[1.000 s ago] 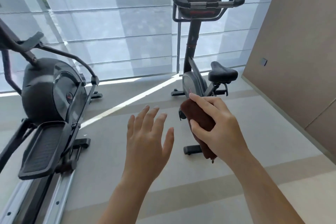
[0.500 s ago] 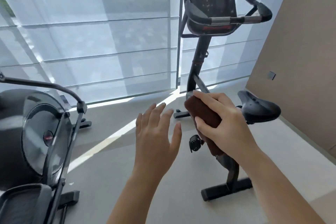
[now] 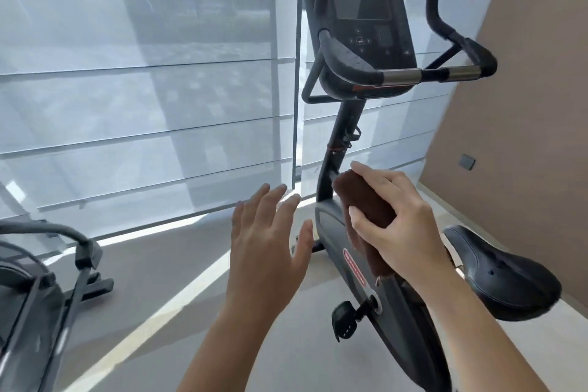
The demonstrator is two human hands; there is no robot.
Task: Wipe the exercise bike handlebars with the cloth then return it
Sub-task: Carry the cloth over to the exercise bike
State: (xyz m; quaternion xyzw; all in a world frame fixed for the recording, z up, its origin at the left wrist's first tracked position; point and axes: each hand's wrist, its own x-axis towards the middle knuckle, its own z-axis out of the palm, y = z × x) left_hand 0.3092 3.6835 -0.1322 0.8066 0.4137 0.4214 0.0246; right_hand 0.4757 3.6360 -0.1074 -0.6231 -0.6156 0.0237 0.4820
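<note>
I see open air ahead, up to the handlebars point(image 3: 401, 76). The console point(image 3: 359, 9) sits just behind their near bar, the seat point(image 3: 502, 277) juts in low on my right, and the wall point(image 3: 528, 89) closes off that side.
</note>
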